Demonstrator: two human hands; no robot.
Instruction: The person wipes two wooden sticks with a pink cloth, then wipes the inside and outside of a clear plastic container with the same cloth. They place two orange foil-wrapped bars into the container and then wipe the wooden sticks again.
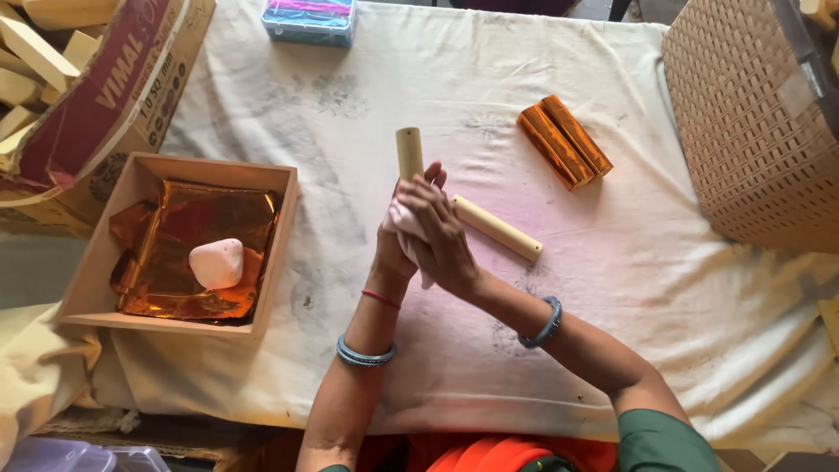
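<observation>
Wooden dowel (409, 154) stands up out of my left hand (398, 249), which grips its lower end over the white sheet (437, 350). My right hand (441, 236) presses a pink cloth (404, 218) around it (fingers closed on the cloth). A second dowel (495, 228) lies just beside them; foil rolls (565, 142) farther right, foil tray (96, 262) left.

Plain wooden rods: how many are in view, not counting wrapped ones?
2. One rod stands upright in the hands, its lower part hidden by a pink cloth; the other rod lies on the table cloth just right of the hands.
</observation>
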